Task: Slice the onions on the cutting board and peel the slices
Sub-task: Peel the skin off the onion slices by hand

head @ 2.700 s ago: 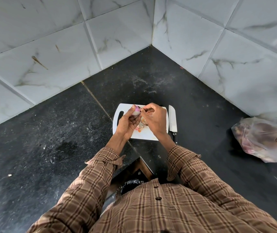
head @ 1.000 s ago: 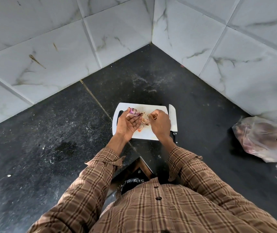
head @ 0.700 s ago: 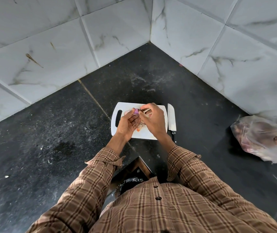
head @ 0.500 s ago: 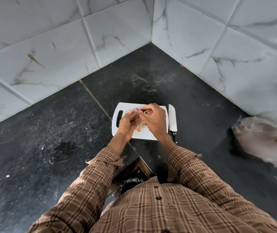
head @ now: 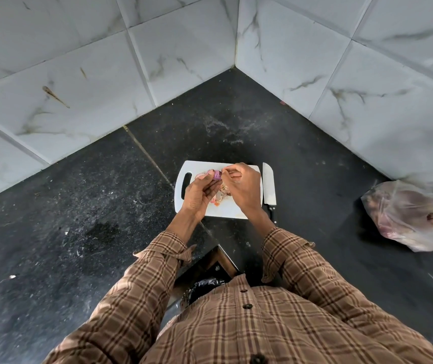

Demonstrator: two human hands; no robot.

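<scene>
at centre frame the left hand (head: 200,193) pinches a purple onion slice (head: 217,175) at its fingertips, raised just above the white cutting board (head: 223,210); this likely keeps the slice steady and clear of the board while it is stripped. the right hand (head: 244,187) has its fingers curled and pinched at the slice's edge, apparently on the skin; the skin itself is too small to confirm. loose peels (head: 220,197) lie on the board beneath both hands, where they would fall. the knife (head: 269,186) lies idle along the board's right edge. the surface is a dark speckled stone counter (head: 78,206) in a corner of white marble-pattern wall tiles (head: 105,61). a clear plastic bag (head: 415,216) sits at right.
</scene>
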